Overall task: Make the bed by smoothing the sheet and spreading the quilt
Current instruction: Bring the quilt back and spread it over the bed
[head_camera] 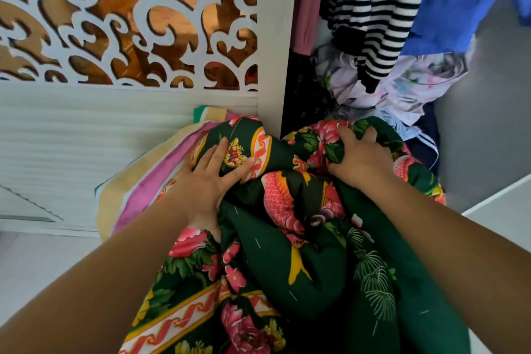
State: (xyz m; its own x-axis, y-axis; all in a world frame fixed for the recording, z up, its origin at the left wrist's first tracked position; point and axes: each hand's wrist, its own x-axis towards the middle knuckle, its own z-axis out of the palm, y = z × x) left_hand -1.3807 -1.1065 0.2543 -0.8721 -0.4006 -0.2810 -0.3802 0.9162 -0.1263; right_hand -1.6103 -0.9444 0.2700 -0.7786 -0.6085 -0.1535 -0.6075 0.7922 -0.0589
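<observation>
A bulky dark green quilt with pink flowers, fish and a white and red border fills the lower middle, bunched up in front of an open wardrobe. My left hand lies on its left side with fingers straight, pressing the cloth. My right hand grips a fold of the quilt at its upper right, fingers curled into the fabric. A striped pink, yellow and white sheet lies folded under the quilt's left edge.
A white wardrobe door with carved scrollwork over copper stands at left. Inside the wardrobe hang a striped black and white garment, a blue one and a pink one. Crumpled pale floral cloth is piled behind the quilt.
</observation>
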